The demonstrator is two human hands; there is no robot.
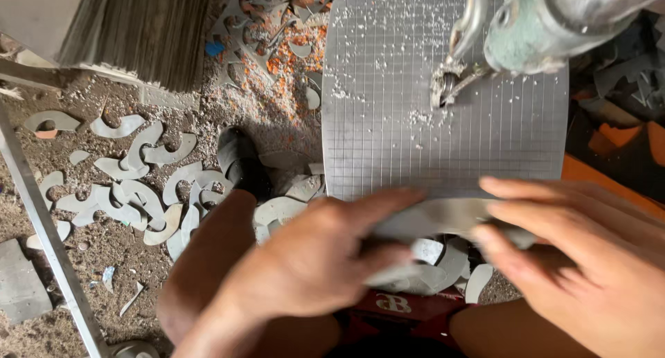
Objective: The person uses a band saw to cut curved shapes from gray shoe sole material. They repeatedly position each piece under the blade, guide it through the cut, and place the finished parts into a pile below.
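Between our hands: a thin, flat, pale grey sheet piece with a curved edge (443, 219), blurred, held level just at the near edge of the gridded counter.
Left hand (312, 261): we have it closed over the left end of the piece, thumb stretched along the top, the other fingers curled under where we cannot see them.
Right hand (589, 261): we pinch the right end, fingers laid flat and close together on top, thumb tucked beneath.
How it handles: we judge it light and fairly stiff, thin enough to flex or snap if bent hard; its cut edges may be sharp and dusty, so slippery.
Where to hold: at both ends, flat faces pressed between thumb and fingers, away from the edges.
Beyond our hands: a grey metal counter scored with a fine square grid (388, 122), dusted with white chips.
Above the right hand: a greenish machine head with a metal cutting tip (447, 81), caked in white dust, touching the counter or just over it.
Left of the left hand: curved grey offcuts (138, 185) scattered on the dirt floor (97, 289).
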